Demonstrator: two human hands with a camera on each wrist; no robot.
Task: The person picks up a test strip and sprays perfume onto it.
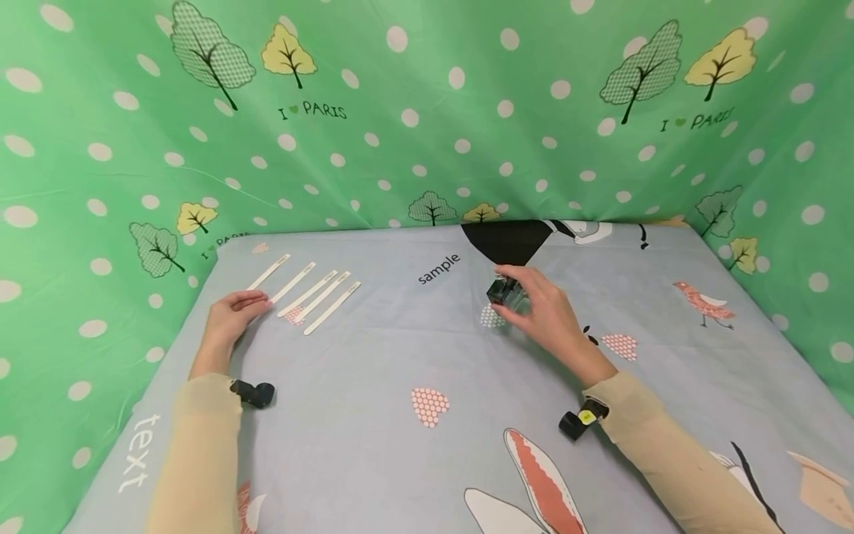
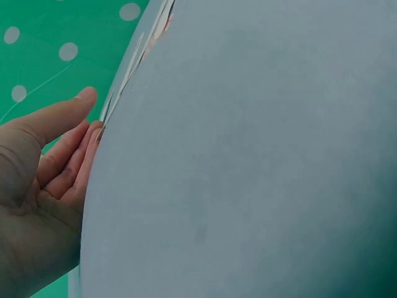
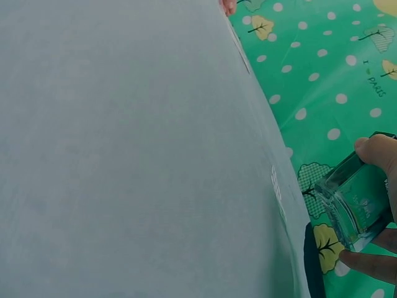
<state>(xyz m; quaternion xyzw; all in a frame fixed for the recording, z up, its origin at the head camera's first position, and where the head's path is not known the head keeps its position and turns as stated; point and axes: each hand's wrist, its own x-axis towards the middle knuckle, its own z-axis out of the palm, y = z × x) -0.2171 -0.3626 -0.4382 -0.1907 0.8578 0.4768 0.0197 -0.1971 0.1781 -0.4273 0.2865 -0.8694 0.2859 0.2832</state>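
Several narrow white paper strips (image 1: 333, 307) with small dark print at their far ends lie slanted side by side at the left. My left hand (image 1: 235, 314) rests by the near ends of the leftmost strips, fingertips at them. In the left wrist view the thumb of the left hand (image 2: 46, 161) stands apart from the loosely stretched fingers. A small clear glass perfume bottle (image 3: 360, 198) with a dark cap sits between thumb and fingers of my right hand (image 1: 543, 311), tilted with its cap to the left in the head view. Its print is too small to read.
Beneath both hands a grey-blue printed cloth (image 1: 360, 415) covers the table, with hearts, a bird and the word "sample". A green dotted curtain (image 1: 400, 81) rises along the back and both sides. Each wrist wears a small black camera (image 1: 253, 393).
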